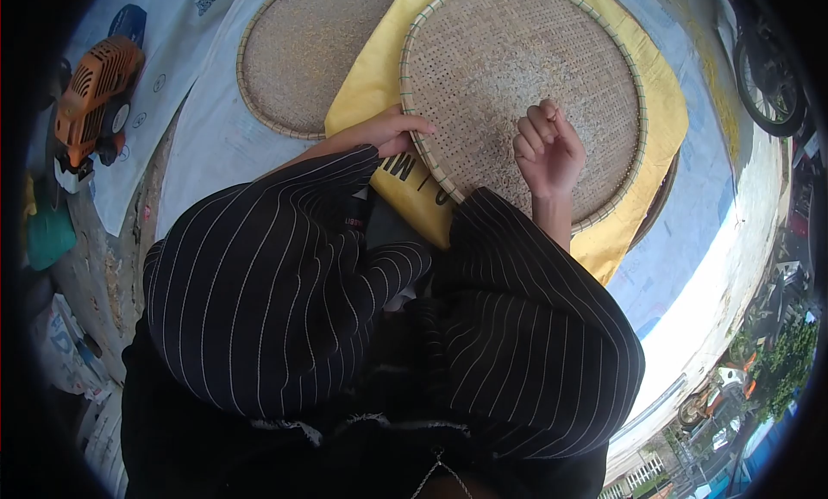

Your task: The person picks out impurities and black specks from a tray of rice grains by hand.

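Observation:
A round woven bamboo tray [440, 81] rests in front of me, tilted slightly by the look of it, with pale grains [509, 81] scattered toward its middle. My left hand [392, 132] grips the tray's left rim, thumb over the top edge. Above the grains, my right hand [549, 150] is raised with its palm side turned up and its fingers curled in against the thumb. Anything between those fingertips is too small to make out. Beneath the tray lies a yellow sack [366, 81] with dark lettering.
A second round tray [242, 72] of grain stands at the upper left. Pale blue sheeting [207, 154] covers the ground. An orange engine-like machine [97, 94] sits at the far left. On the right are a wheel [749, 94] and an orange-and-white motorbike [724, 387].

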A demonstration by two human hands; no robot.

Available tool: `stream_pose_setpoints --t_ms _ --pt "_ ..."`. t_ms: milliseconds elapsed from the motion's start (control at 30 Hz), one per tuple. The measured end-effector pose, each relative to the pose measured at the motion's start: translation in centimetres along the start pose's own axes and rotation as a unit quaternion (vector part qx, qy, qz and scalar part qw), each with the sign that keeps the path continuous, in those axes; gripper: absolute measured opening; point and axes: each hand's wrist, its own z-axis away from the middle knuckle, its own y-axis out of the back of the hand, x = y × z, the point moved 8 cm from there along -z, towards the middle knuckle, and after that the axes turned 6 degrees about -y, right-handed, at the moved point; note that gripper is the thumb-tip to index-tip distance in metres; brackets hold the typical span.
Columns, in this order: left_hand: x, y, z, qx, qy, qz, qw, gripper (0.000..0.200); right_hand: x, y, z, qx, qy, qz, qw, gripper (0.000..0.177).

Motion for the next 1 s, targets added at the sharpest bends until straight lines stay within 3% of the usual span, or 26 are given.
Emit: stream_pose_setpoints --t_ms 33,100,167,333,367,400,433,500,600,933,1000 --pt "0.1 0.0 0.1 0.006 0.005 -0.004 1.0 0.064 -0.5 -0.9 0.3 -0.06 0.016 -0.147 0.987 0.014" --pt "0.0 -0.1 0.2 0.011 0.011 -0.009 1.0 0.064 -0.1 -1.2 0.1 -0.067 0.006 -0.184 0.981 0.016" --pt "-0.1 0.0 0.2 0.011 0.021 -0.011 1.0 0.065 1.4 0.1 -1.1 -0.04 -0.045 -0.147 0.987 0.017" --pt "0.1 -0.2 0.1 -0.005 0.001 -0.012 1.0 0.069 2.1 1.9 -1.9 0.064 -0.069 0.023 0.995 0.02" --pt "0.0 -0.2 0.0 -0.003 0.005 -0.013 1.0 0.069 0.7 1.8 -2.0 0.105 -0.011 0.306 0.946 0.018" --pt "-0.1 -0.1 0.0 -0.005 0.007 -0.013 1.0 0.069 -0.6 1.0 -1.9 0.138 0.047 0.562 0.815 0.017" --pt "-0.3 0.2 -0.1 -0.002 0.011 -0.007 1.0 0.066 -0.8 0.9 -1.9 0.14 0.047 0.561 0.814 0.017" --pt "-0.4 0.4 -0.2 0.0 0.015 -0.001 1.0 0.064 -1.5 -0.3 -2.0 0.152 0.101 0.744 0.642 0.012" --pt "-0.1 0.0 -0.1 -0.007 0.008 -0.012 1.0 0.069 -1.4 0.2 -2.6 0.143 0.13 0.78 0.595 0.013" --pt "0.1 -0.3 0.1 -0.003 0.007 -0.009 1.0 0.069 -1.6 0.1 -2.4 0.15 0.117 0.79 0.582 0.012" --pt "0.1 -0.2 0.1 -0.001 0.006 -0.009 1.0 0.069 -2.0 1.4 -2.1 0.19 0.079 0.714 0.669 0.012"
